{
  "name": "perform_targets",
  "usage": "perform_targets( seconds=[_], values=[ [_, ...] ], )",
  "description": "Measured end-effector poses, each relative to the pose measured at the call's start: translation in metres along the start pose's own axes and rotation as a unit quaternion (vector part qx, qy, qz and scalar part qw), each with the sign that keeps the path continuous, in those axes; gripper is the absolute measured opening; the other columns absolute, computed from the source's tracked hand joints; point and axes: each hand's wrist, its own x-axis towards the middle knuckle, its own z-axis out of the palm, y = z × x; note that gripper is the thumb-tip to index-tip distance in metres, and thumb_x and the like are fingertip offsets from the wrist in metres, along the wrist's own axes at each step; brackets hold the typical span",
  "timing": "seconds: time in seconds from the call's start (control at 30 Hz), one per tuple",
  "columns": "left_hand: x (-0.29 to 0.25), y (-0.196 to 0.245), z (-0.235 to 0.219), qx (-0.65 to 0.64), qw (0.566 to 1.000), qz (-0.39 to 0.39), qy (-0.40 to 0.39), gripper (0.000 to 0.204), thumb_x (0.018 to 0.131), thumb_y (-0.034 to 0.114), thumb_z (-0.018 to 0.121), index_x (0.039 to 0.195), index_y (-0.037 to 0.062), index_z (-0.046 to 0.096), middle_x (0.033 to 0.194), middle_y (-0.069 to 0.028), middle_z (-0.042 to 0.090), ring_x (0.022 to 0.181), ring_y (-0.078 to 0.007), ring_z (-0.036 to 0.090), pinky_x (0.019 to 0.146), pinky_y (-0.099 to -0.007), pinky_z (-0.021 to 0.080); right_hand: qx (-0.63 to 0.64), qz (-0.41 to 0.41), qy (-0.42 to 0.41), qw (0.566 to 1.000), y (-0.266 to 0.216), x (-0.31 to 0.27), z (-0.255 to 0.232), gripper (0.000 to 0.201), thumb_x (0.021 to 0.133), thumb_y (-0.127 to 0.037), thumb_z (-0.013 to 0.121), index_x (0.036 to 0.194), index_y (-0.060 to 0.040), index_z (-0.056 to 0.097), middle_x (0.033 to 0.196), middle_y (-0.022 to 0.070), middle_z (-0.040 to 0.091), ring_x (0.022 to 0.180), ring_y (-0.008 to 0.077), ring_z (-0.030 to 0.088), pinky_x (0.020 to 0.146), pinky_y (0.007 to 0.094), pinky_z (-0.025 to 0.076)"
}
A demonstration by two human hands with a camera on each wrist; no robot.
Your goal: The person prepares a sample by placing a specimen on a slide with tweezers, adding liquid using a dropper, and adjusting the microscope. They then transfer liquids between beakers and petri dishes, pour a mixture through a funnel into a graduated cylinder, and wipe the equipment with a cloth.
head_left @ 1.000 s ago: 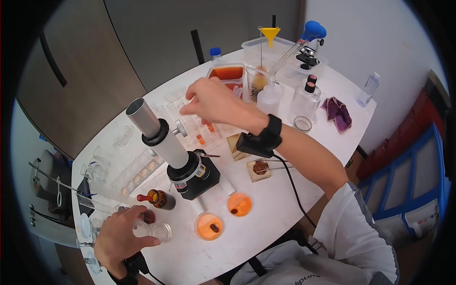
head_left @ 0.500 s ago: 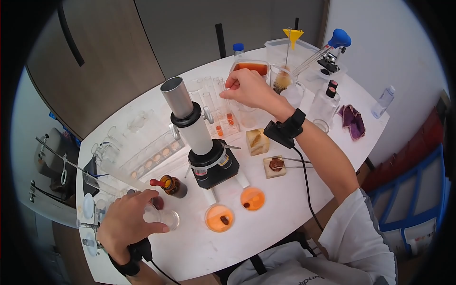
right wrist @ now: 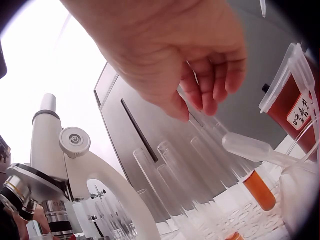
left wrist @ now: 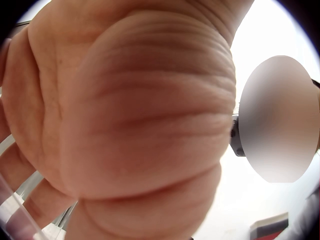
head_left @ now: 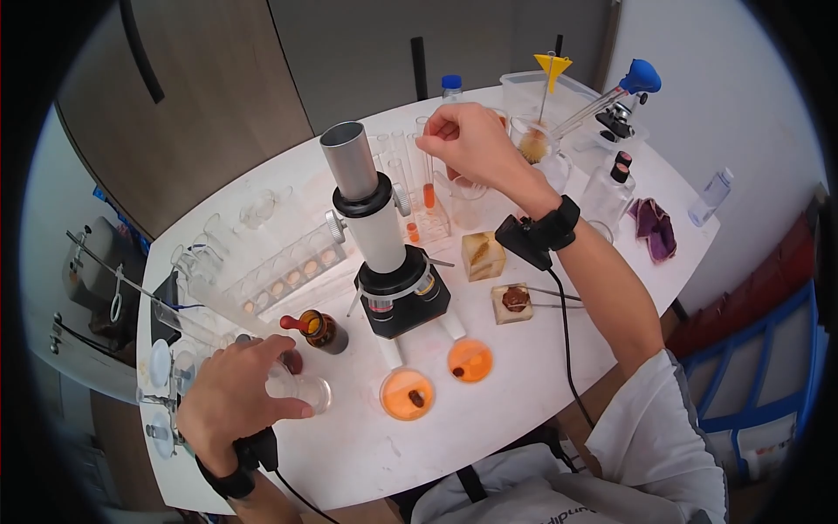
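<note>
Far centre, right hand: pinches orange-filled glass tube
Near left, left hand: fingers curled round clear glass vessel

Clear test tube — orange liquid inside — upright over the rack.

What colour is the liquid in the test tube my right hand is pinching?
The liquid is orange, and it shows best in the right wrist view.

Easy pass in front of the petri dishes, over bare table. The microscope blocks the middle; gaps between test tubes look tight, hard to tell.
</note>
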Motion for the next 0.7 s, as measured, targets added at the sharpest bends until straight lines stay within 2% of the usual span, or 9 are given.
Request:
perform_targets(
  seconds=[0.03,0.27,0.33,0.4,0.47,0.53,0.6,0.67,0.7],
  values=[
    [0.0,0.0,0.0,-0.001,1.0,-0.003,-0.004,0.053,0.066,0.034,0.093,0.107,0.0094,0.07,0.101,-0.0132,0.074,0.098,-0.034,0.07,0.085,-0.0416,0.053,0.013,-0.006,0.015,1.0,-0.005,0.0,-0.004,0.026,0.085,-0.021,0.077,0.09,0.0042,0.074,0.083,0.0162,0.076,0.075,0.0251,0.074,0.074,0.0341,0.058],
    [0.001,-0.005,0.004,0.007,1.0,-0.012,-0.005,0.07,0.066,0.034,0.093,0.127,0.0097,0.068,0.11,-0.0136,0.073,0.109,-0.0333,0.066,0.094,-0.041,0.051,0.115,-0.069,0.129,0.982,-0.038,-0.006,-0.048,0.029,0.092,-0.022,0.075,0.104,0.0047,0.071,0.09,0.0119,0.077,0.079,0.0169,0.073,0.07,0.0296,0.058],
    [0.001,-0.004,0.003,-0.001,1.0,-0.02,-0.015,0.073,0.067,0.034,0.093,0.13,0.0092,0.067,0.113,-0.0136,0.073,0.112,-0.0333,0.064,0.096,-0.0407,0.05,0.122,-0.113,0.146,0.975,-0.044,-0.013,-0.067,0.029,0.097,-0.021,0.072,0.11,0.0045,0.069,0.094,0.0117,0.077,0.085,0.015,0.073,0.076,0.0283,0.057],
    [-0.002,-0.001,0.003,0.003,1.0,-0.019,0.009,0.07,0.067,0.031,0.092,0.128,0.0082,0.067,0.111,-0.014,0.073,0.109,-0.0331,0.065,0.094,-0.0412,0.051,0.09,-0.157,0.104,0.978,-0.044,-0.03,-0.093,0.027,0.104,-0.022,0.064,0.117,0.0022,0.064,0.112,0.0176,0.076,0.105,0.0198,0.073,0.092,0.0305,0.057],
    [0.001,-0.001,0.002,-0.008,1.0,-0.017,-0.008,0.068,0.067,0.03,0.092,0.126,0.0073,0.068,0.107,-0.0147,0.073,0.105,-0.0336,0.066,0.092,-0.0416,0.051,0.142,-0.143,0.142,0.969,-0.072,-0.059,-0.091,0.028,0.099,-0.02,0.07,0.113,0.0044,0.067,0.099,0.0138,0.077,0.091,0.0148,0.072,0.082,0.028,0.056],
    [0.003,-0.003,0.005,-0.003,1.0,-0.021,-0.002,0.068,0.067,0.029,0.092,0.126,0.0061,0.068,0.103,-0.0163,0.073,0.102,-0.0347,0.067,0.09,-0.0411,0.052,0.058,-0.132,0.082,0.986,-0.077,-0.089,-0.109,0.027,0.106,-0.018,0.06,0.121,0.0037,0.06,0.104,0.0159,0.075,0.096,0.021,0.072,0.09,0.0321,0.057],
    [0.005,-0.002,0.004,-0.004,0.999,-0.04,-0.02,0.068,0.066,0.029,0.092,0.126,0.0058,0.068,0.102,-0.017,0.073,0.102,-0.0349,0.067,0.09,-0.0407,0.052,0.037,-0.119,0.033,0.992,-0.084,-0.13,-0.116,0.03,0.105,-0.021,0.061,0.122,0.0044,0.059,0.097,0.0123,0.071,0.09,0.0196,0.071,0.085,0.0331,0.057],
    [0.002,0.002,0.003,0.005,0.999,-0.047,-0.006,0.069,0.066,0.029,0.092,0.126,0.0049,0.068,0.099,-0.0164,0.072,0.104,-0.0333,0.066,0.091,-0.0404,0.052,0.061,-0.039,0.019,0.997,-0.092,-0.153,-0.113,0.03,0.102,-0.015,0.064,0.122,0.0066,0.056,0.092,0.0093,0.067,0.084,0.016,0.069,0.079,0.0295,0.056],
    [0.003,0.003,0.002,0.006,0.999,-0.051,-0.008,0.068,0.066,0.029,0.092,0.126,0.0047,0.068,0.098,-0.016,0.072,0.104,-0.033,0.066,0.091,-0.0403,0.051,0.082,-0.046,-0.028,0.995,-0.086,-0.161,-0.114,0.032,0.101,-0.017,0.066,0.121,0.006,0.056,0.092,0.0086,0.066,0.084,0.0157,0.069,0.075,0.0293,0.055]
  ],
)
